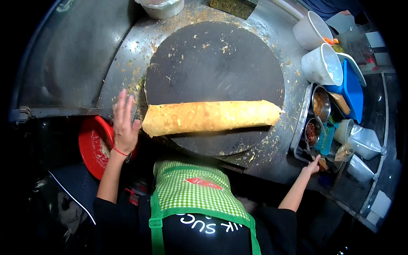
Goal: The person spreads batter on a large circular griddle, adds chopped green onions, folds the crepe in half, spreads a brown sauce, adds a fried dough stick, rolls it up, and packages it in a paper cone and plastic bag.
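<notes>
A long folded crepe (210, 117), golden brown, lies across the front part of a round dark griddle (213, 67), its left end reaching the griddle's edge. Just left of that end, my left hand (125, 127) is spread with nothing in it, above the side of a red basin (92, 149). My right hand (312, 166) is at the near corner of a metal tray (297, 145) on the right, by a wooden-looking handle (322, 164). Whether its fingers grip anything is too small to tell. The tray holds metal bowls of sauce (318, 102) and chili (310, 132), and a teal container (325, 140).
Two white tubs (318, 65) and a blue container (353, 92) stand along the right. A plastic-covered tub (162, 8) and a dark block (234, 7) sit behind the griddle. Food scraps litter the metal counter (127, 67). Part of another person shows at the upper right.
</notes>
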A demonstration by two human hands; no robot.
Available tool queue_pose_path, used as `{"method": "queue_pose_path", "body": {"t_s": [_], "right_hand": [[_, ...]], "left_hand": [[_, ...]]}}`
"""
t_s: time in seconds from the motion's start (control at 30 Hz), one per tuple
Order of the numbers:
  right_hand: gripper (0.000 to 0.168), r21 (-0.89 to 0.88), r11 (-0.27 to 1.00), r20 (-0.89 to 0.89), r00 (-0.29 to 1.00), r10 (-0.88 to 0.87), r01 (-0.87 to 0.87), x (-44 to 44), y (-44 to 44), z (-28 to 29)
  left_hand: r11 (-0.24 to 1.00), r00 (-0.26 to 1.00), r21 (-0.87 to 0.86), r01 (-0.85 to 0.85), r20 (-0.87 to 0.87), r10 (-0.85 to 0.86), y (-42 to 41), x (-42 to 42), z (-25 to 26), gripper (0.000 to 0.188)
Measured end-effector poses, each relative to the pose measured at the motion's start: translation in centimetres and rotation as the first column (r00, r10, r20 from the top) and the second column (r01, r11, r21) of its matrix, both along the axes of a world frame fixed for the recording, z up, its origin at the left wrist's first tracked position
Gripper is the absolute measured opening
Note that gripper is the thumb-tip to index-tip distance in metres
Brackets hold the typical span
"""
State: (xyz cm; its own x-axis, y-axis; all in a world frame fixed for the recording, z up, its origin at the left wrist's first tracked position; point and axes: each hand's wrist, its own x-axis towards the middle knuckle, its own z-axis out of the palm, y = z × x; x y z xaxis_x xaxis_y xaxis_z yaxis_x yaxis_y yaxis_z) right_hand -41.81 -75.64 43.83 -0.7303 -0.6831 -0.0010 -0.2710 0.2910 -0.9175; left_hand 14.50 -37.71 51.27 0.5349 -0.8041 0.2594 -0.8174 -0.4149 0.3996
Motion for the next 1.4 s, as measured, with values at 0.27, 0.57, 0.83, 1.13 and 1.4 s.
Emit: {"method": "queue_pose_path", "body": {"t_s": [0.27, 0.57, 0.83, 1.13, 1.4], "right_hand": [[0.032, -0.184, 0.979, -0.361, 0.92, -0.15, 0.087, 2.2, 0.7, 4.9], [0.03, -0.322, 0.189, -0.334, 0.298, 0.894, -0.928, 33.6, 10.9, 11.1], [0.028, 0.32, 0.148, -0.663, -0.109, 0.741, -0.936, 37.1, 15.0, 3.6], [0.025, 0.381, 0.149, -0.685, -0.17, 0.708, -0.913, 36.7, 15.3, 3.6], [0.024, 0.408, 0.068, -0.634, -0.229, 0.739, -0.91, 36.3, 15.2, 3.5]], "left_hand": [[0.966, 0.991, -0.225, -0.131, -0.048, 0.123, 3.2, 1.4, 0.7, 0.057], [0.714, 0.903, -0.697, 0.073, -0.257, -0.344, -10.2, 0.0, 4.6, 0.039], [0.672, 0.695, -0.74, 0.042, -0.461, -0.551, -16.8, -10.4, 8.1, 0.03], [0.54, 0.723, -0.835, 0.105, -0.309, -0.618, -15.9, -10.7, 7.1, 0.035], [0.657, 0.805, -0.749, 0.081, -0.34, -0.487, -16.1, -11.7, 7.0, 0.032]]}}
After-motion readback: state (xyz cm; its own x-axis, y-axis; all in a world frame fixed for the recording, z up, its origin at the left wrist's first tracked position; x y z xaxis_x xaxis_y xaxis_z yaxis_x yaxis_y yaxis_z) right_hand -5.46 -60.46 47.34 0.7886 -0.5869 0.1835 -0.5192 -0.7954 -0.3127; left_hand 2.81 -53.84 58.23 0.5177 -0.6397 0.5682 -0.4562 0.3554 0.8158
